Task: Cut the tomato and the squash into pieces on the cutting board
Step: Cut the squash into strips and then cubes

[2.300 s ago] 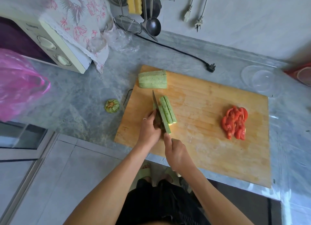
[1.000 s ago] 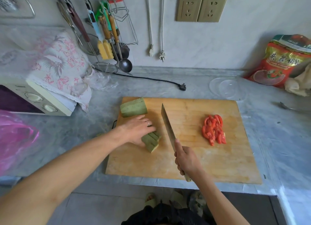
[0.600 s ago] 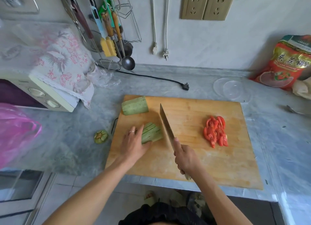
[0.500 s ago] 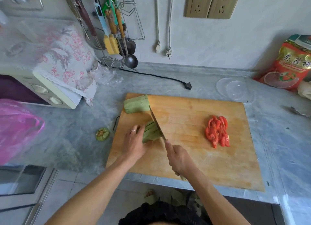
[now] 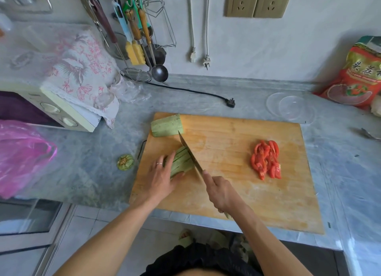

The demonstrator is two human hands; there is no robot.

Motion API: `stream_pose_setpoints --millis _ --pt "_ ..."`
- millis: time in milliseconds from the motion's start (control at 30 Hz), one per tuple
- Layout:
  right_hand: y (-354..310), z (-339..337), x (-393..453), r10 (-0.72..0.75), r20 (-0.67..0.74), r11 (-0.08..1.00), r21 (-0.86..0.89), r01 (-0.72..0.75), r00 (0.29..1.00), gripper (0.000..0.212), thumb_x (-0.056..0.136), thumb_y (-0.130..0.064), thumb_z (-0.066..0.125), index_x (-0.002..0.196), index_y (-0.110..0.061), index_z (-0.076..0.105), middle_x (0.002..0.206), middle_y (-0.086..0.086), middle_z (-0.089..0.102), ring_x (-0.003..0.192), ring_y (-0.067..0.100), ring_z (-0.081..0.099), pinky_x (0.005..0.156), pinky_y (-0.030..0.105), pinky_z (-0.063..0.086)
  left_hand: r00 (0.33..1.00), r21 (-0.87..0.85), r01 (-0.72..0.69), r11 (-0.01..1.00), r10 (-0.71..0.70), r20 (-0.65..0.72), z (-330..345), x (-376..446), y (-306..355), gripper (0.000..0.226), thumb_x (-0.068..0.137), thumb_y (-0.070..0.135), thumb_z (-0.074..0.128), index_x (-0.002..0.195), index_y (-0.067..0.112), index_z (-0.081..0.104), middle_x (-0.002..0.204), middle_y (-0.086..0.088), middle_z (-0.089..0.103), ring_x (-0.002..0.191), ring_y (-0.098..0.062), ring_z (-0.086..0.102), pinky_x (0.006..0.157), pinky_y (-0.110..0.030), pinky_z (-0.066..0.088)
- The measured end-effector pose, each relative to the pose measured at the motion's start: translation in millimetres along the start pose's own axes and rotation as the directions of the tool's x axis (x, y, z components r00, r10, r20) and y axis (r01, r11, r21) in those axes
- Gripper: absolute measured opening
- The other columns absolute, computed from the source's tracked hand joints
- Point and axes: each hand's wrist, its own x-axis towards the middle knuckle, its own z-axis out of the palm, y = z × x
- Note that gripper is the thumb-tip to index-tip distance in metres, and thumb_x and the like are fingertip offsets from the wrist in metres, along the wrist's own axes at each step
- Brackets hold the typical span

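While my left hand [image 5: 159, 179] lies over the near end of the slabbed squash [image 5: 182, 162], fingers spread and nearly straight, thumb tucked along its near side, the piece sits on the left part of the board [image 5: 237, 193] with the knife [image 5: 190, 155] set against its right end. My right hand [image 5: 221, 193] is curled round the handle, forefinger laid forward toward the blade; the handle itself is mostly hidden under my fist. Dark lines run lengthwise along the squash, so I judge it a stack of loose slabs, not one solid block: firm, wet on the cut faces, and liable to slide apart unless I press down and inward from the top. Skin is pale green, matte, faintly streaked. The uncut half [image 5: 167, 127] lies at the far left corner of the board, a stubby cylinder with a flat cut face; it should feel dense and roll if not laid flat side down. Tomato [image 5: 266, 162] is already sliced, a glossy red heap on the right of the board, soft and slippery, well apart from the blade. Board is pale wood, scored and damp-stained. A stem cap [image 5: 125, 162] lies on the grey stone counter [image 5: 103, 168] just left of the board.
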Motion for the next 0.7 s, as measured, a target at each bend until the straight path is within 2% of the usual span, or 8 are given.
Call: stream_pose_setpoints --millis 133,233,300,400,700 --pt "8 -14 0 -0.007 -0.033 1.000 -0.027 0.006 0.999 0.066 0.095 -0.066 0.028 0.068 -0.010 0.049 0.064 0.009 0.056 0.047 0.022 0.052 0.040 0.033 0.050 0.996 0.159 -0.087 0.984 0.088 -0.003 -6 8 -3 0.093 0.081 0.077 0.043 0.152 0.019 0.032 0.129 -0.015 0.054 0.105 -0.033 0.058 0.086 -0.042 0.049" --pt "9 -15 1 -0.031 -0.052 0.998 -0.052 0.029 0.998 0.067 0.095 -0.066 0.028 0.067 -0.009 0.050 0.063 0.010 0.058 0.051 0.024 0.055 0.044 0.040 0.054 0.991 0.148 -0.135 0.980 0.135 0.013 -8 15 4 0.091 0.084 0.072 0.050 0.154 0.016 0.030 0.139 -0.016 0.050 0.115 -0.034 0.056 0.094 -0.043 0.045" --pt "8 -13 1 -0.045 -0.014 0.997 -0.063 0.044 0.999 0.067 0.095 -0.067 0.027 0.067 -0.010 0.049 0.064 0.010 0.057 0.054 0.025 0.056 0.044 0.041 0.054 0.992 0.111 -0.129 0.985 0.129 0.014 -7 16 9 0.087 0.084 0.069 0.051 0.151 0.016 0.034 0.140 -0.015 0.050 0.118 -0.034 0.055 0.095 -0.044 0.045" --pt "11 -15 0 -0.036 0.036 0.998 -0.048 0.038 0.999 0.066 0.095 -0.067 0.026 0.070 -0.010 0.050 0.067 0.008 0.057 0.055 0.023 0.055 0.042 0.033 0.051 0.995 0.105 -0.090 0.990 0.094 -0.027 -4 12 11 0.084 0.082 0.072 0.049 0.144 0.016 0.042 0.126 -0.014 0.056 0.105 -0.035 0.060 0.084 -0.044 0.051" --pt "5 -35 9 -0.074 0.133 0.994 -0.067 0.084 0.988 0.069 0.096 -0.064 0.027 0.080 -0.004 0.055 0.066 0.010 0.053 0.047 0.018 0.050 0.041 0.028 0.046 0.997 0.150 -0.006 0.989 0.018 -0.081 4 7 19 0.083 0.084 0.071 0.047 0.143 0.014 0.041 0.120 -0.017 0.057 0.098 -0.036 0.060 0.079 -0.044 0.051"
